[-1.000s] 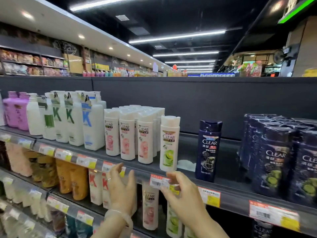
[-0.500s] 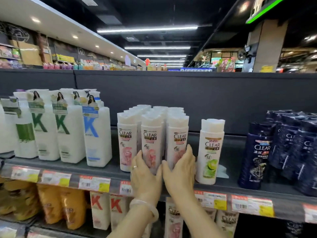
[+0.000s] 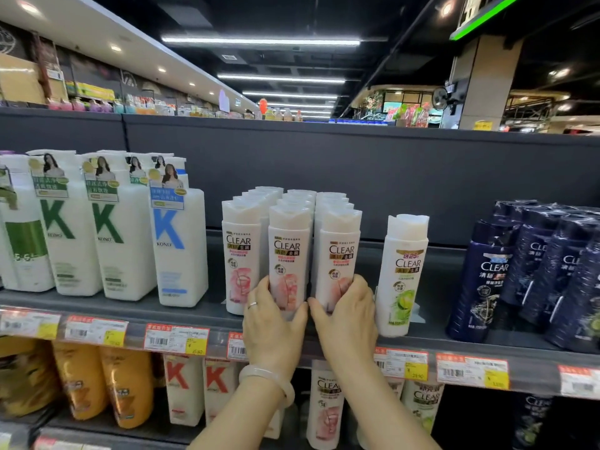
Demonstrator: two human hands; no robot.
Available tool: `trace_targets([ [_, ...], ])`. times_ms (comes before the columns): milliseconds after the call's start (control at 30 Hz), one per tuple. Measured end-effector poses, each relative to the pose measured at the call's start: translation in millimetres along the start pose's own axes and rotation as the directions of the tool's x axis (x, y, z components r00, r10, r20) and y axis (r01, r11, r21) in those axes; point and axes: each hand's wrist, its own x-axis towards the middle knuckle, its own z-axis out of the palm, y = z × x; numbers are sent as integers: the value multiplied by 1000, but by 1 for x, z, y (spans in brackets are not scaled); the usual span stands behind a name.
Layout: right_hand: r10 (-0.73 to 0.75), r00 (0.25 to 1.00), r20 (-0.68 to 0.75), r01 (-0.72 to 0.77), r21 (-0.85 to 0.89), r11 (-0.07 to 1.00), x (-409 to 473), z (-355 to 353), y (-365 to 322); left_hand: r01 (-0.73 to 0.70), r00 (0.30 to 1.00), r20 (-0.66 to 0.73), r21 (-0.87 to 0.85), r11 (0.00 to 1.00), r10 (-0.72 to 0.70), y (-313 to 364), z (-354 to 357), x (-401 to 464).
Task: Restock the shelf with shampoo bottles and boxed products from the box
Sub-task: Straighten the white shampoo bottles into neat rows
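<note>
A supermarket shelf (image 3: 194,315) at chest height is seen from a head-worn camera. At its middle stand three rows of white pink-labelled CLEAR shampoo bottles. The left hand (image 3: 272,323), with a ring on one finger and a pale bangle (image 3: 269,381) at the wrist, is curled round the lower part of the front bottle of the middle row (image 3: 288,251). The right hand (image 3: 347,315) is curled round the lower part of the front bottle of the right row (image 3: 339,254). Both bottles stand upright on the shelf, close beside each other. A second ago both hands were at the price-tag rail (image 3: 175,341) along the shelf edge; since then they have been raised onto the bottles, and the view has come closer to the pink rows. From this it is judged that the front bottles are being squared up, not newly placed. Just to the right, a single green-labelled CLEAR bottle (image 3: 404,274) stands alone, with open shelf behind it, so restocking seems wanted there. Large white KONO pump bottles (image 3: 180,245) stand to the left, dark blue CLEAR bottles (image 3: 480,277) to the right. The supply box is not in view.
</note>
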Motion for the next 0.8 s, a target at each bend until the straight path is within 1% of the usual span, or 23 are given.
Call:
trace_targets([
  [100, -5, 1000, 12, 6, -5, 1000, -1, -1, 0, -14, 1000, 25, -10, 1000, 14, 0, -2, 0],
  [200, -27, 998, 64, 27, -9, 1000, -4, -6, -1, -31, 998, 55, -39, 999, 34, 0, -6, -6],
  [233, -31, 996, 84, 32, -6, 999, -7, -8, 0, -41, 998, 39, -62, 997, 44, -2, -9, -9],
  [267, -45, 995, 91, 45, -5, 999, -12, -11, 0, -74, 997, -9, -97, 993, 74, -4, -13, -11],
  [300, -83, 994, 74, 83, 5, 997, -20, -14, 0, -124, 990, -79, -129, 984, 114, -8, -18, -11],
  [333, -164, 986, 26, 163, 26, 986, -28, -17, -1, -156, 979, -152, -148, 976, 134, -14, -25, -9],
  [367, -262, 964, -35, 264, 46, 964, -35, -18, -1, -157, 970, -208, -153, 976, 123, -19, -31, -5],
  [400, -339, 937, -87, 345, 67, 936, -41, -16, -3, -120, 970, -226, -143, 982, 86, -24, -37, 3],
  [433, -396, 913, -100, 404, 77, 912, -46, -13, -6, -52, 981, -195, -125, 991, 27, -27, -41, 12],
  [467, -424, 904, -51, 427, 84, 901, -48, -12, -11, 24, 991, -126, -97, 995, -36, -29, -43, 20],
  [500, -422, 906, 15, 420, 85, 904, -47, -12, -19, 74, 996, -49, -58, 996, -77, -28, -43, 27],
  [533, -389, 915, 107, 381, 91, 920, -45, -9, -25, 87, 996, 5, -21, 996, -87, -27, -43, 32],
  [567, -350, 925, 148, 342, 78, 937, -42, -6, -29, 76, 997, 27, 1, 997, -76, -26, -42, 35],
  [633, -315, 934, 167, 318, 8, 948, -35, 0, -38, 50, 999, 19, 17, 999, -50, -26, -40, 40],
  [733, -260, 951, 170, 269, -33, 963, -31, 9, -48, 51, 999, 11, 16, 999, -51, -30, -43, 44],
  [800, -194, 961, 196, 207, -49, 977, -30, 14, -51, 41, 999, 1, 4, 999, -41, -33, -45, 44],
])
